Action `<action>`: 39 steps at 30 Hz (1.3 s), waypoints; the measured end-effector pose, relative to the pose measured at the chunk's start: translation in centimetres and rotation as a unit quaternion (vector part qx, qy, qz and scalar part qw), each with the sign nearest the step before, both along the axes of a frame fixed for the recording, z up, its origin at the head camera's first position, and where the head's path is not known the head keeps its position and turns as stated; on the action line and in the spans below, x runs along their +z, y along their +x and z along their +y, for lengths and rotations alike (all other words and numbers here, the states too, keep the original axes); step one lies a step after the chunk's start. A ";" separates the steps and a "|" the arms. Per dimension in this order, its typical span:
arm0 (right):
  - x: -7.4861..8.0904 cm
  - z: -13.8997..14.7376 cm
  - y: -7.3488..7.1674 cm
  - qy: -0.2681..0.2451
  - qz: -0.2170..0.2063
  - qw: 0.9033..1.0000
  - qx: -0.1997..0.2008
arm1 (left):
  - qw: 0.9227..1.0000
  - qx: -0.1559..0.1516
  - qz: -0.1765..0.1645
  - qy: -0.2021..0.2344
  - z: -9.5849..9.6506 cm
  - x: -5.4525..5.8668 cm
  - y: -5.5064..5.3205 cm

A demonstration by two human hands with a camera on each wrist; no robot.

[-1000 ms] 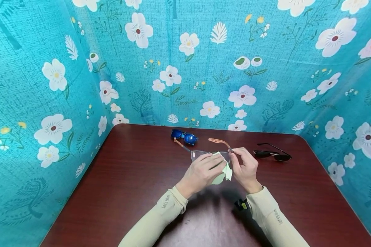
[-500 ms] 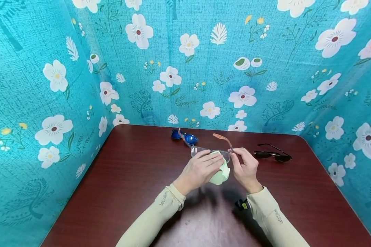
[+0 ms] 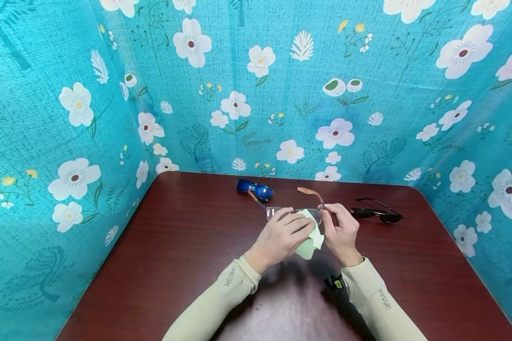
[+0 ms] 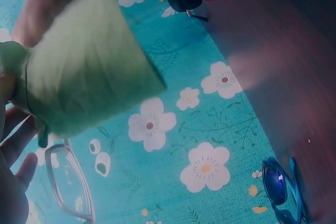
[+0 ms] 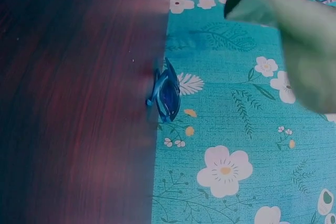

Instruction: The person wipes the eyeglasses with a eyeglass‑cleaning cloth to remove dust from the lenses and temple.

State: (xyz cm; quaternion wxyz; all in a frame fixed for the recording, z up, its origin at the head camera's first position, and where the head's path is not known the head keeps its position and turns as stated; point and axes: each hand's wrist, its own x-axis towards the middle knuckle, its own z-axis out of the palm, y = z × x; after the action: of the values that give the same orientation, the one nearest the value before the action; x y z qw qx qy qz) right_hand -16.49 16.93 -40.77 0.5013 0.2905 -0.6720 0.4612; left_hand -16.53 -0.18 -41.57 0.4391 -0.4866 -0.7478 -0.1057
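Observation:
A pair of clear eyeglasses (image 3: 272, 212) with orange-brown temple tips is held above the table between both hands. My left hand (image 3: 281, 237) pinches a pale green cloth (image 3: 307, 248) against the lens on the right side. In the left wrist view the cloth (image 4: 89, 66) hangs large beside the fingers, and one lens rim of the eyeglasses (image 4: 71, 182) shows below. My right hand (image 3: 341, 232) pinches the eyeglasses at the right hinge. The right wrist view shows part of the cloth (image 5: 310, 45) but not the right fingers. The cloth and left fingers hide the middle of the frame.
Blue-lensed sunglasses (image 3: 254, 189) lie at the back of the dark red table (image 3: 175, 237), just behind the eyeglasses. Black sunglasses (image 3: 377, 214) rest to the right of the right hand. A blue flowered cloth backdrop (image 3: 239, 137) surrounds the table's back and sides.
The eyeglasses tilted up, then back down, shifting slightly right. The left hand and cloth shifted a little right with them. Both sunglasses stayed put.

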 end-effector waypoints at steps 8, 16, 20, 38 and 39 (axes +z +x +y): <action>0.0 0.1 0.2 0.005 -0.011 1.000 0.012 | 1.000 0.004 0.014 -0.019 -0.1 0.1 -0.2; -0.6 0.0 0.2 -0.001 -0.008 1.000 0.024 | 0.999 0.026 -0.034 -0.003 0.0 0.5 -0.3; -2.1 0.9 -0.8 -0.014 -0.014 1.000 0.022 | 0.999 0.021 -0.027 -0.008 0.6 0.3 0.1; -0.6 0.6 -0.1 -0.022 -0.057 0.997 0.047 | 0.999 -0.023 -0.033 -0.033 0.6 0.7 -0.7; -0.6 0.6 -0.1 -0.024 -0.058 0.997 0.049 | 0.999 -0.021 -0.032 -0.030 0.7 0.8 -0.7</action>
State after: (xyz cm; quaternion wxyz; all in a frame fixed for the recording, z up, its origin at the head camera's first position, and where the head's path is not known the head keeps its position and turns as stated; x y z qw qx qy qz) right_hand -16.57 17.53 -41.32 0.4452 0.2834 -0.6735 0.5176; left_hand -17.27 0.52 -40.82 0.3978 -0.5114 -0.7541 -0.1076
